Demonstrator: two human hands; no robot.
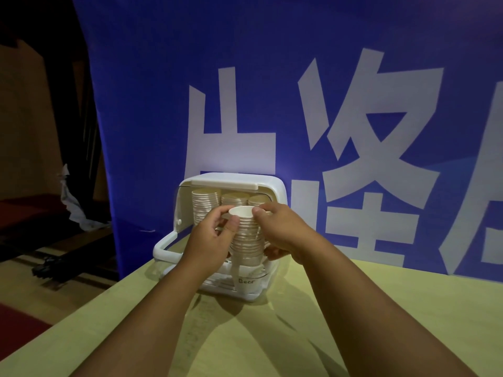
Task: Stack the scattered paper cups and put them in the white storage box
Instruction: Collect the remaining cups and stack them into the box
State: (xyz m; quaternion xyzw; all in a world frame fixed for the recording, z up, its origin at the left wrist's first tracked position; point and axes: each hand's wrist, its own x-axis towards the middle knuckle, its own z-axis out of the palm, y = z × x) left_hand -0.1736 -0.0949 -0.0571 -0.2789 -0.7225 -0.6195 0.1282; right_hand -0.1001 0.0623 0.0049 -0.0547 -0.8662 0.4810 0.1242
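You had your left hand (215,235) & right hand (283,229) clamped around the tall nested stack of white paper cups (246,238) at the white plastic storage box (275,186) mouth: light, crushable, prob wobbly, so grip low w/ top steadied.

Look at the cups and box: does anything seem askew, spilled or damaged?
Nothing stands out. Both hands, left and right, hold a neat cup stack before the open white storage box; stacks inside stand upright.

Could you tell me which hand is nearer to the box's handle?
Left. The left hand grips the cup stack just right of the handle; the right hand holds the stack's far side.
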